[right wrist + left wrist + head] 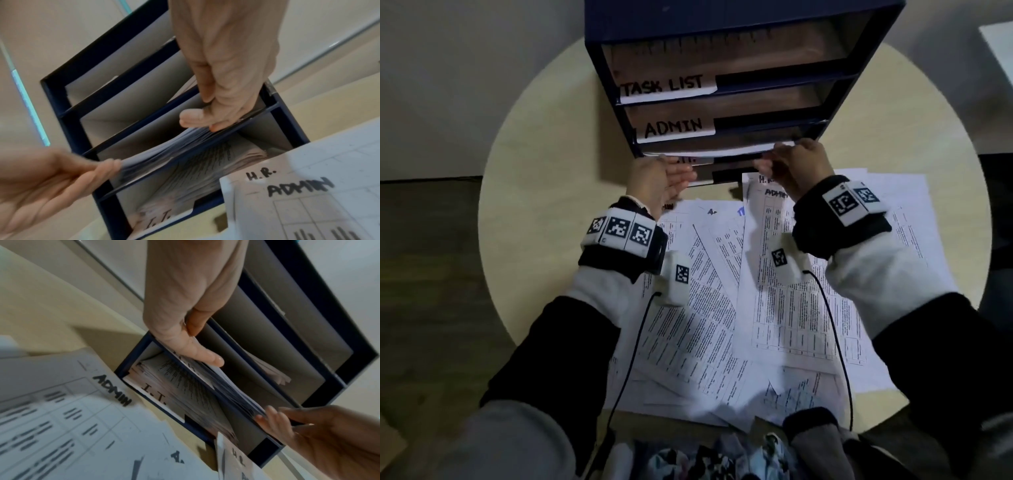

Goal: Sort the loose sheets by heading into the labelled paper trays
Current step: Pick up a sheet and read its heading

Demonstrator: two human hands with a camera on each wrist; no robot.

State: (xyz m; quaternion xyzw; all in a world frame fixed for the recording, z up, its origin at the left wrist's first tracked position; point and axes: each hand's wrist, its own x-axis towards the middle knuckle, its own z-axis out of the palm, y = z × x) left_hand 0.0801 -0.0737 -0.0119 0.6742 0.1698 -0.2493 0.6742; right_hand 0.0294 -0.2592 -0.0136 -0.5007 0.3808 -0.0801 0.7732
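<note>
A dark blue tray unit [859, 68] stands at the back of the table, with labels TASK LIST [664, 87] and ADMIN [674, 128]. A thick stack of sheets [722, 150] lies in the third tray, its front edge sticking out past the lip. My left hand [681, 178] hides that tray's label and presses the stack's left end with straight fingers and thumb [205, 356]. At the stack's right end, my right hand [770, 161] pinches the sheets' edge between thumb and fingers [216, 128]. The bottom tray, labelled I.T. [154, 394], holds printed sheets.
Several loose printed sheets [722, 291] are spread over the round beige table [551, 171] below my wrists; one is headed H.R. and ADMIN [298, 186], another ADMIN [113, 389]. Wrist camera cables [835, 342] trail over them. Patterned cloth [705, 459] lies at the near edge.
</note>
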